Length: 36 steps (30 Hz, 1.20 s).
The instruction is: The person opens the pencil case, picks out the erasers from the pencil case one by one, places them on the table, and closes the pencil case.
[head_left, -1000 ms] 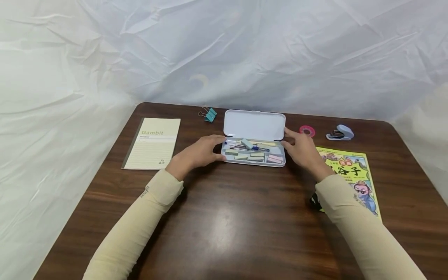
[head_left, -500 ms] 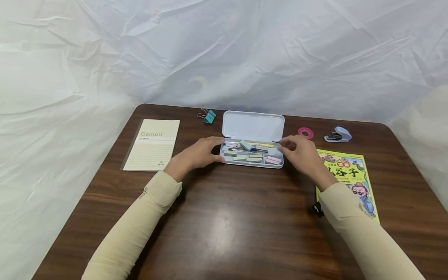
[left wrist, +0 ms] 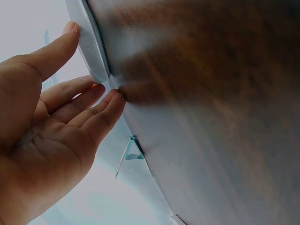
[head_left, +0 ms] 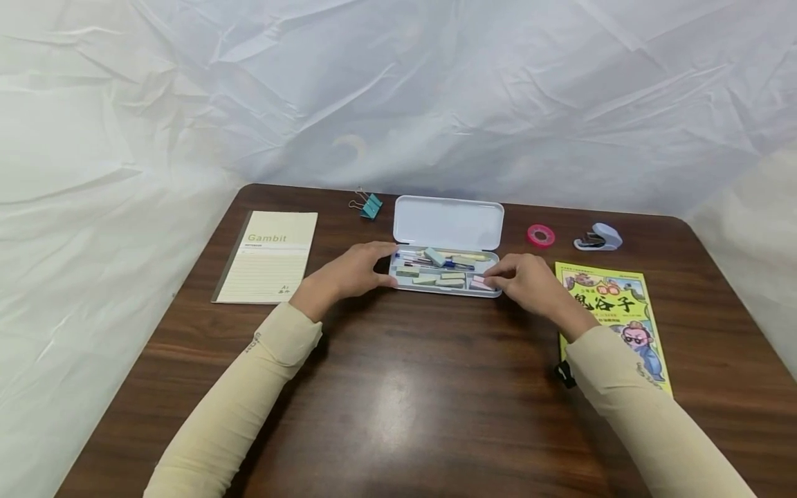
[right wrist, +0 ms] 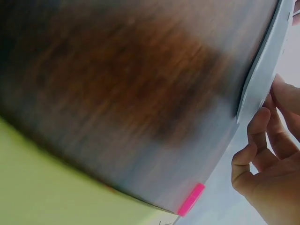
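Head view: between left hand (head_left: 345,273) and right hand (head_left: 529,280), an open pencil case (head_left: 445,234), lying on the far half of the surface (head_left: 392,387) with the long axis running side to side. At the left end, held steady between left thumb and widely parted fingers. In the near right corner of the case, pink blocks (head_left: 478,283), right beside the right hand and well apart from the left. Right thumb and fingers drawn together there; cannot tell whether pinching a block, with the contact hidden.
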Tool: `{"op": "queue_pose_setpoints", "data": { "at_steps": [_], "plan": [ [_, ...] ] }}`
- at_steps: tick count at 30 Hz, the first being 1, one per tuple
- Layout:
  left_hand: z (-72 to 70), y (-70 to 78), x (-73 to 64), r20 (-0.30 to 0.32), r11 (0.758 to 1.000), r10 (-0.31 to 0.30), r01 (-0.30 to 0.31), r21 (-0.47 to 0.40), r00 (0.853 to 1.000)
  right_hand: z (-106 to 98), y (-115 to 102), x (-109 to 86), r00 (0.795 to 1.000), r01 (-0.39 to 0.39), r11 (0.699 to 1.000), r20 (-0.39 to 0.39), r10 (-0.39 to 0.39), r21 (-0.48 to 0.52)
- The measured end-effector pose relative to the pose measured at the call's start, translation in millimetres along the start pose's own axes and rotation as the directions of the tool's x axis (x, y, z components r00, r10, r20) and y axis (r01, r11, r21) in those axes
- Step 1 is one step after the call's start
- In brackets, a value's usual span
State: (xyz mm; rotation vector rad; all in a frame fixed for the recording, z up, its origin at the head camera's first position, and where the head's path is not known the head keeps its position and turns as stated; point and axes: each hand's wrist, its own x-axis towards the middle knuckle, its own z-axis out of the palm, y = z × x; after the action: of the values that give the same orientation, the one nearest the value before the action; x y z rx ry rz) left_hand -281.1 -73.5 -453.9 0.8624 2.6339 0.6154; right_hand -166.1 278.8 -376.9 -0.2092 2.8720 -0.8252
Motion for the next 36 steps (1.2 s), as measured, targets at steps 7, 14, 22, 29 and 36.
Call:
{"op": "queue_pose_setpoints", "data": {
  "at_steps": [7, 14, 22, 29, 36],
  "plan": [
    [-0.7, 1.3, 0.3, -0.010, 1.000, 0.009, -0.009, 0.001, 1.000, 0, 0, 0.1, 1.000, 0.022, 1.000, 0.023, -0.021, -0.014],
    [-1.0, 2.3, -0.9, -0.010, 1.000, 0.006, -0.005, 0.008, 1.000, 2, 2, -1.3, 0.999, 0.052, 0.998, -0.002, -0.052, -0.030],
    [-0.7, 1.3, -0.1, -0.003, 1.000, 0.003, -0.003, 0.003, 1.000, -3, 6, -3.2, 0.997, 0.043, 0.999, -0.068, -0.044, -0.014],
    [-1.5, 3.1, -1.5, 0.002, 1.000, -0.006, 0.006, 0.009, 1.000, -13, 13, -5.0, 0.997, -0.006, 1.000, -0.076, 0.004, -0.023],
    [-0.1, -0.9, 0.1, -0.008, 1.000, 0.007, -0.007, -0.002, 1.000, -20, 28, -4.8, 0.996, -0.037, 0.999, -0.087, 0.034, -0.039]
  ]
}}
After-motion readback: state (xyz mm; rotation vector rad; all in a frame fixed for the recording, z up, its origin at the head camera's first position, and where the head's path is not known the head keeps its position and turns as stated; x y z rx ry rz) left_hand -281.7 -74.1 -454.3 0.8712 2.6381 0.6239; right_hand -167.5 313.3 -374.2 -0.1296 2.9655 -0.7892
